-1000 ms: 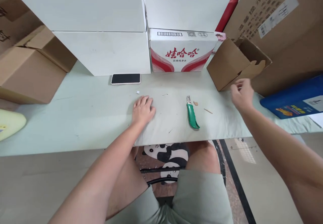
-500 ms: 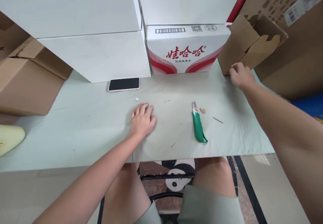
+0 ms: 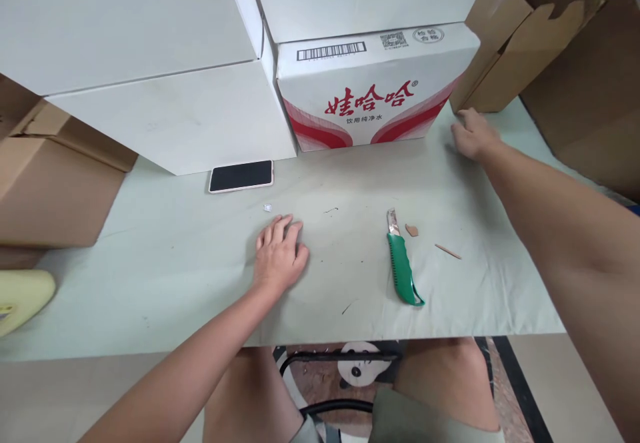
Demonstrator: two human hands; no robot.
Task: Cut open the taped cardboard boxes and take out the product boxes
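Cardboard box (image 3: 530, 56) stands upper right of frame, R hand (image 3: 475, 135) at its base, grip curled, can't tell if holding, while L hand (image 3: 280, 253), grip open & empty, lies palm-down on desk (image 3: 150, 283) mid-frame, prob. bracing the far reach.

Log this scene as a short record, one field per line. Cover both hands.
Left hand: palm down on the table
Right hand: at the lower part of the open brown box; grip unclear
Cutter: green handle, metal end pointing away from the person
Near cutter: brown scrap, thin stick
Phone: dark screen up, by a white box
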